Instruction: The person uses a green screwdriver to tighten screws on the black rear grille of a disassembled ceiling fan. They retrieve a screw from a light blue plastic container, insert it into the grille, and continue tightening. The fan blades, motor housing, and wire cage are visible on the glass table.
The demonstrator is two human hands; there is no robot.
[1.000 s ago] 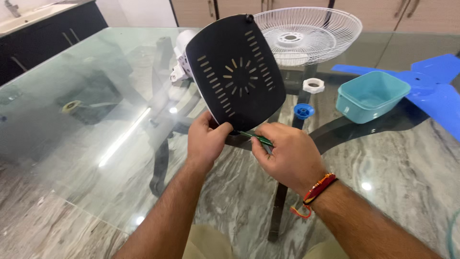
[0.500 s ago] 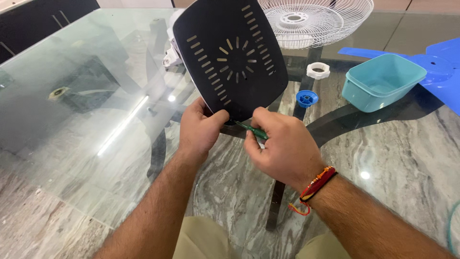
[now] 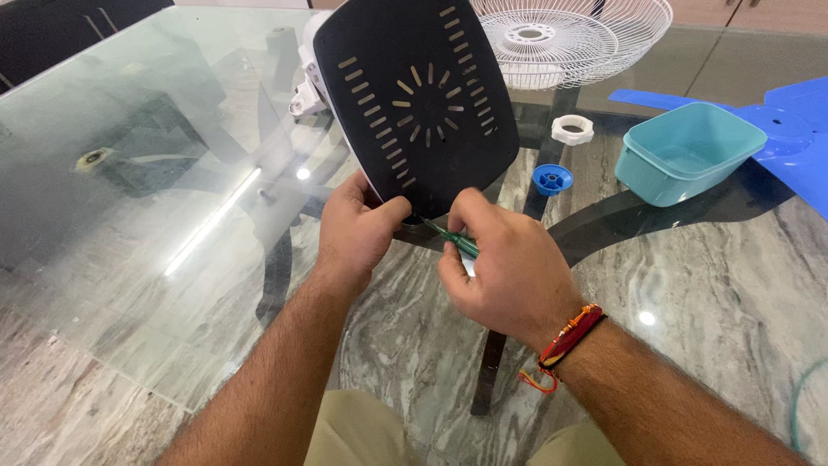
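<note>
The left hand is gripping the lower edge of a black plastic fan base plate with rows of slotted vents, its fingers closed on the rim and the thumb lying across the plate's face. The plate is standing tilted above the clear glass table top, with a white plastic fan body showing behind its upper left edge. The right hand is pinching a thin green-handled screwdriver, fingers drawn together around the handle, and the tool's tip is pointing at the bottom edge of the plate just beside the left thumb. A red and orange thread band is sitting on the right wrist.

Well to the right, a teal rectangular plastic tub is resting on the glass; its inside is showing only its own pale floor, and whether anything small is lying in it cannot be told. A blue plastic fan blade is lying behind and beside the tub. Between the tub and the plate, a round blue plastic cap and a white ridged plastic nut are sitting apart on the glass. A white wire fan guard is lying at the far edge, behind the plate.
</note>
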